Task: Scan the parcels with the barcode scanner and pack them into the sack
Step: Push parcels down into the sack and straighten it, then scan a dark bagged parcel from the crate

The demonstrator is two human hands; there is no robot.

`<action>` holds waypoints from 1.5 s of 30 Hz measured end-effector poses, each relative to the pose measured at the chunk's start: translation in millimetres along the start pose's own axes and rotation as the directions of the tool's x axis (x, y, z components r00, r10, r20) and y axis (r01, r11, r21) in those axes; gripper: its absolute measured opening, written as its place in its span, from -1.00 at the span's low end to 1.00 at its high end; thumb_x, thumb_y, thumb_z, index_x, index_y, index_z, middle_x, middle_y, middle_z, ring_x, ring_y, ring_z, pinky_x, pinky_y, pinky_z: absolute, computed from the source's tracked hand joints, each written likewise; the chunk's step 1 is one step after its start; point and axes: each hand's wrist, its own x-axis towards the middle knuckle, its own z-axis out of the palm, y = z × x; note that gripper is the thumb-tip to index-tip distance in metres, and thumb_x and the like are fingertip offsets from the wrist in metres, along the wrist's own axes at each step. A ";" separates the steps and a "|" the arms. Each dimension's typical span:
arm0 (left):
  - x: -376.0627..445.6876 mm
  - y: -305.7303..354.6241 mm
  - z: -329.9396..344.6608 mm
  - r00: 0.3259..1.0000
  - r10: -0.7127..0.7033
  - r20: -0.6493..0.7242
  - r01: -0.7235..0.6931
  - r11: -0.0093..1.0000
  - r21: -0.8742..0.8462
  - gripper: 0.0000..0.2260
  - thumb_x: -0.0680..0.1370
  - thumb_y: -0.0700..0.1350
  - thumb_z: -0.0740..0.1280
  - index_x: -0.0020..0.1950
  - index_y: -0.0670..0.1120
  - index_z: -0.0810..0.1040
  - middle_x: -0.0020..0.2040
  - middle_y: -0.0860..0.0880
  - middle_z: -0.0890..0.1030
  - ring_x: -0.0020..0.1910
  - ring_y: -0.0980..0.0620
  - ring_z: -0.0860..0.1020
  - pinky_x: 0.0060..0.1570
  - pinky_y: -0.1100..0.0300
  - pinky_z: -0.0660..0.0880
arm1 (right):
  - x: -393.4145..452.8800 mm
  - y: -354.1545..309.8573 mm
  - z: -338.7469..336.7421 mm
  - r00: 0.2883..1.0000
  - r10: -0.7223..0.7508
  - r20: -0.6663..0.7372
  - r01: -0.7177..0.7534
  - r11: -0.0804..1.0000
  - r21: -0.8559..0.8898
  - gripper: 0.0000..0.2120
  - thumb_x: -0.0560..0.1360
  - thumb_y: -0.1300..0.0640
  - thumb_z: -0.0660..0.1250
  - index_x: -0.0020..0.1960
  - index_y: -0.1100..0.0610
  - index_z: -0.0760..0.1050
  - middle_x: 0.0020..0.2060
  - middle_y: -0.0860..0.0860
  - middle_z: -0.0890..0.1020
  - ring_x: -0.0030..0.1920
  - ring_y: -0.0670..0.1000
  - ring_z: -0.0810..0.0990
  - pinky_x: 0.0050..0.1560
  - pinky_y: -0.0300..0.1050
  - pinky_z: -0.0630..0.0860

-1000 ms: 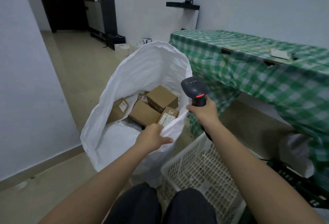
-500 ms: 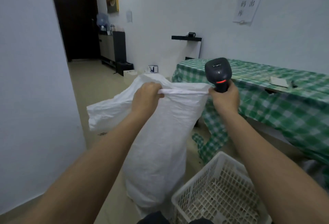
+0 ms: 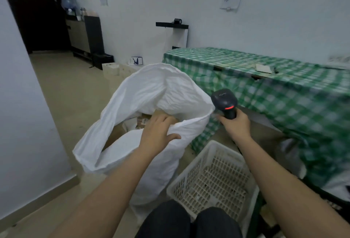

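Note:
A large white woven sack (image 3: 151,93) stands open on the floor in front of me. Brown cardboard parcels (image 3: 144,119) show only in part inside its mouth. My left hand (image 3: 158,133) grips the near rim of the sack, fingers over the edge and thumb on the outside. My right hand (image 3: 234,126) holds the handle of a black barcode scanner (image 3: 224,102) just right of the sack's rim; a red light glows on its head. A white plastic basket (image 3: 214,179) sits by my knees, with no parcels visible in it.
A table under a green checked cloth (image 3: 265,78) runs along the right, with a flat white item (image 3: 263,68) on top. A white wall (image 3: 24,124) closes the left side. Beige floor stretches toward a dark cabinet (image 3: 85,37) and doorway at the back.
The sack, lifted taut between both hands half a second ago, has come back down and its mouth has opened. Both hands dropped with it; the right one now holds only the scanner.

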 end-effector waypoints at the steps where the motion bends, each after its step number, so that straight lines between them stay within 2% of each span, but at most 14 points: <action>1: 1.5 9.3 2.7 0.999 0.035 -0.022 -0.036 0.999 -0.014 -0.55 0.42 0.16 0.45 0.20 -0.06 0.57 0.12 -0.03 0.57 0.11 -0.10 0.51 0.04 0.11 0.40 | -5.7 3.0 -8.3 1.000 -0.012 0.010 0.013 0.999 -0.034 -0.82 0.39 0.11 0.50 -0.08 0.06 0.52 -0.18 0.04 0.61 -0.10 0.08 0.58 -0.13 -0.11 0.41; 6: 2.5 76.9 22.0 0.981 0.186 -0.053 -0.191 0.974 -0.122 -0.55 0.42 0.03 0.49 0.21 -0.18 0.56 0.12 -0.15 0.58 0.10 -0.18 0.53 0.07 -0.01 0.46 | -37.2 31.3 -64.0 1.000 -0.015 0.024 0.022 0.959 -0.283 -0.85 0.40 0.11 0.46 -0.10 0.04 0.50 -0.22 0.01 0.58 -0.12 0.05 0.57 -0.18 -0.12 0.39; 11: -0.8 155.7 63.2 0.940 0.338 0.047 -0.312 0.907 -0.283 -0.59 0.52 0.02 0.40 0.30 -0.14 0.50 0.24 -0.12 0.50 0.22 -0.13 0.46 0.19 0.02 0.41 | -82.4 79.1 -139.7 0.995 0.104 -0.003 -0.096 0.909 -0.406 -0.77 0.41 0.09 0.46 0.04 0.10 0.56 -0.16 0.03 0.61 -0.11 0.07 0.58 -0.14 -0.07 0.50; 16: -12.0 223.0 115.8 0.882 0.369 0.293 -0.209 0.865 -0.457 -0.67 0.56 0.03 0.34 0.28 -0.07 0.49 0.19 -0.05 0.52 0.17 -0.01 0.50 0.14 0.04 0.47 | -130.9 144.3 -215.3 0.967 0.245 -0.072 -0.254 0.885 -0.390 -0.76 0.41 0.09 0.50 0.03 0.06 0.55 -0.19 0.02 0.62 -0.14 0.08 0.60 -0.15 -0.05 0.52; 20: -27.9 260.5 181.5 0.801 0.336 0.496 -0.056 0.866 -0.496 -0.69 0.54 0.02 0.38 0.22 -0.10 0.54 0.11 -0.04 0.59 0.10 -0.02 0.55 0.10 0.02 0.51 | -153.2 204.1 -254.1 0.925 0.350 -0.148 -0.380 0.861 -0.338 -0.78 0.41 0.07 0.52 -0.04 0.06 0.51 -0.22 0.05 0.61 -0.21 0.05 0.56 -0.28 -0.16 0.37; 22: -34.7 272.9 216.2 0.746 0.314 0.587 0.014 0.874 -0.486 -0.69 0.53 0.00 0.39 0.20 -0.12 0.55 0.11 -0.05 0.60 0.10 -0.02 0.55 0.13 0.01 0.50 | -155.6 235.5 -260.1 0.897 0.405 -0.175 -0.440 0.851 -0.286 -0.75 0.41 0.05 0.52 -0.02 0.11 0.52 -0.18 0.05 0.60 -0.20 0.04 0.55 -0.31 -0.17 0.40; 25: -45.4 281.4 271.1 0.625 0.321 0.711 0.064 0.888 -0.456 -0.71 0.51 -0.01 0.42 0.15 -0.12 0.56 0.09 -0.07 0.61 0.08 -0.05 0.57 0.13 0.01 0.51 | -153.4 278.3 -258.2 0.842 0.506 -0.184 -0.536 0.821 -0.196 -0.67 0.41 0.03 0.52 0.04 0.23 0.57 -0.13 0.11 0.64 -0.15 0.06 0.58 -0.19 -0.10 0.47; 27: -53.5 285.2 304.2 0.536 0.350 0.768 0.055 0.893 -0.446 -0.73 0.51 -0.01 0.43 0.13 -0.12 0.56 0.07 -0.06 0.61 0.07 -0.04 0.57 0.12 0.02 0.51 | -152.7 300.7 -256.3 0.822 0.544 -0.169 -0.567 0.807 -0.166 -0.66 0.41 0.03 0.52 0.03 0.26 0.57 -0.16 0.13 0.63 -0.20 0.02 0.56 -0.22 -0.11 0.44; 31: -58.2 305.6 334.2 0.315 0.445 0.838 0.048 0.875 -0.482 -0.71 0.50 -0.04 0.43 0.16 -0.14 0.57 0.05 -0.01 0.56 0.04 0.06 0.52 -0.01 0.25 0.43 | -163.2 329.7 -264.3 0.800 0.574 -0.176 -0.595 0.795 -0.112 -0.68 0.40 0.01 0.52 0.02 0.19 0.58 -0.16 0.04 0.64 -0.16 -0.01 0.58 -0.22 -0.20 0.47; 34: -58.6 334.7 341.6 0.188 0.509 0.840 -0.049 0.859 -0.510 -0.68 0.50 0.03 0.43 0.18 -0.10 0.56 0.08 -0.01 0.57 0.10 0.02 0.54 0.06 0.17 0.49 | -175.0 340.9 -278.8 0.786 0.587 -0.194 -0.611 0.785 -0.099 -0.77 0.41 0.04 0.51 -0.04 0.13 0.56 -0.24 -0.03 0.61 -0.23 -0.08 0.55 -0.27 -0.26 0.43; 37: -88.3 364.7 341.2 0.004 0.539 0.843 -0.151 0.833 -0.532 -0.52 0.45 0.17 0.44 0.25 -0.07 0.53 0.17 -0.01 0.55 0.14 0.00 0.53 0.17 0.06 0.49 | -184.3 346.0 -289.1 0.779 0.585 -0.226 -0.611 0.789 -0.063 -0.82 0.41 0.07 0.51 -0.10 0.08 0.53 -0.30 -0.08 0.58 -0.30 -0.19 0.51 -0.36 -0.42 0.39; 40: -138.5 381.4 334.4 -0.193 0.487 0.852 -0.226 0.823 -0.521 -0.31 0.37 0.25 0.47 0.37 -0.09 0.44 0.30 -0.02 0.50 0.24 -0.04 0.49 0.21 0.08 0.45 | -189.5 348.3 -292.8 0.773 0.589 -0.234 -0.613 0.789 -0.043 -0.81 0.42 0.07 0.51 -0.22 -0.01 0.48 -0.37 -0.08 0.55 -0.40 -0.21 0.48 -0.39 -0.41 0.38; 42: -165.8 379.8 334.7 -0.172 0.466 0.868 -0.309 0.811 -0.496 -0.36 0.39 0.21 0.47 0.37 -0.06 0.45 0.30 -0.03 0.51 0.23 -0.06 0.50 0.11 0.12 0.46 | -192.7 348.8 -293.2 0.780 0.584 -0.223 -0.601 0.800 -0.008 -0.81 0.42 0.05 0.51 -0.21 -0.01 0.49 -0.37 -0.05 0.56 -0.40 -0.18 0.51 -0.32 -0.29 0.44; 45: -180.5 369.9 332.5 0.056 0.498 0.865 -0.382 0.811 -0.443 -0.68 0.53 0.06 0.36 0.24 -0.02 0.57 0.20 -0.09 0.58 0.16 -0.13 0.54 0.00 0.12 0.46 | -196.8 347.3 -292.0 0.782 0.581 -0.224 -0.587 0.808 0.049 -0.83 0.43 0.07 0.50 -0.13 0.09 0.53 -0.36 0.00 0.57 -0.40 -0.11 0.51 -0.31 -0.23 0.46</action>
